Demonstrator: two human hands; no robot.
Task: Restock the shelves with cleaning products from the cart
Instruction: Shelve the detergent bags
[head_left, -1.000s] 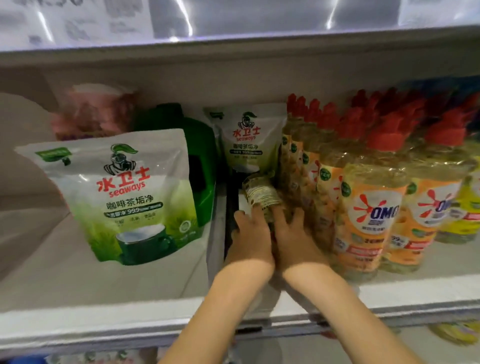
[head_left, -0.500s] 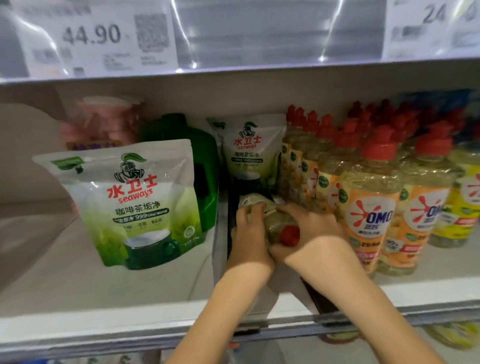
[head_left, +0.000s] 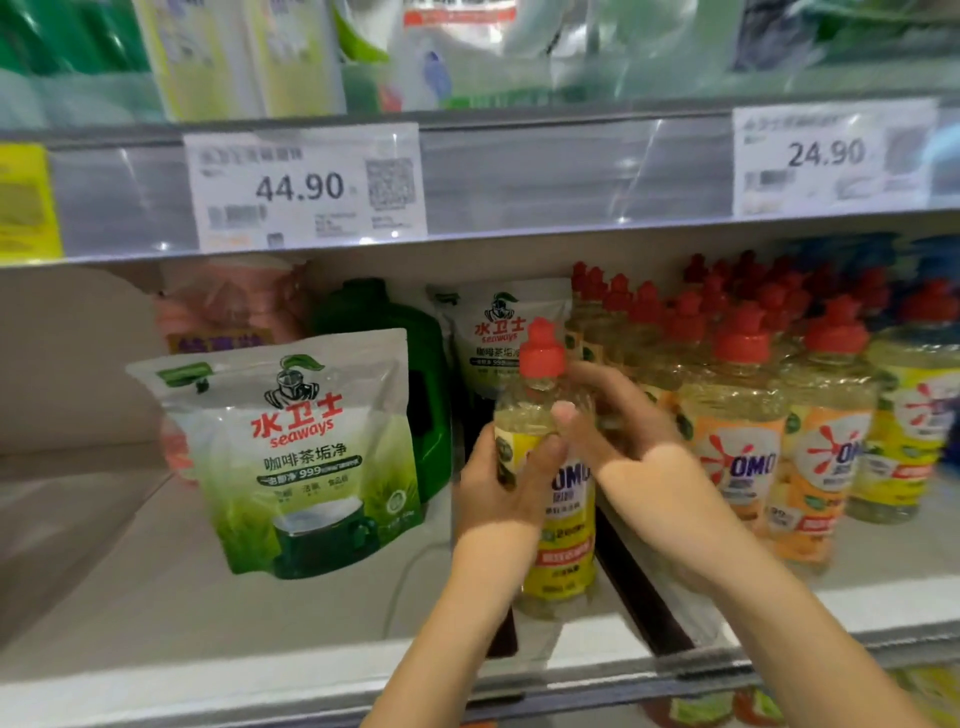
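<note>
A yellow OMO detergent bottle (head_left: 558, 525) with a red cap stands upright on the white shelf (head_left: 218, 618), just left of the row of OMO bottles (head_left: 737, 441). My left hand (head_left: 501, 493) grips its left side with the thumb across the label. My right hand (head_left: 628, 447) curls around its shoulder from the right, thumb on the front. A black divider strip runs beside the bottle's base.
A Seaways pouch (head_left: 306, 457) stands at the left front, a second pouch (head_left: 498, 338) and a green jug (head_left: 410, 364) behind it, pink packs at the back left. Price tags 44.90 (head_left: 304, 187) and 24.90 (head_left: 831, 158) hang on the shelf above.
The bottle lay on its side deep in the shelf; both hands have drawn it forward and turned it upright. The camera has tilted up.
</note>
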